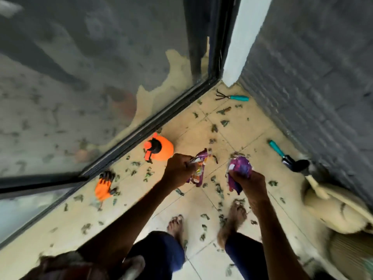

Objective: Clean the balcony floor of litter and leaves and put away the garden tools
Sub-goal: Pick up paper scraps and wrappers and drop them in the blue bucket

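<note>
A home balcony: tiled floor point(238, 126) strewn with leaves, glass sliding door point(96, 77), hand rake point(232, 97) lying about.

The tiled floor point(242, 131) bears scattered leaves point(214, 128), an orange sprayer point(163, 148), orange gloves point(103, 188), a rake point(232, 97) and a trowel point(282, 154).

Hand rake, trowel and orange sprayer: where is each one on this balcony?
hand rake point(239, 97): head view, on its teal handle.
trowel point(276, 148): head view, on its teal handle.
orange sprayer point(166, 148): head view, on its round body.

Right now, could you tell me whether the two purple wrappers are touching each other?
Apart. The head view shows floor between the left wrapper, gripped by the left hand, and the right wrapper, gripped by the right hand.
</note>
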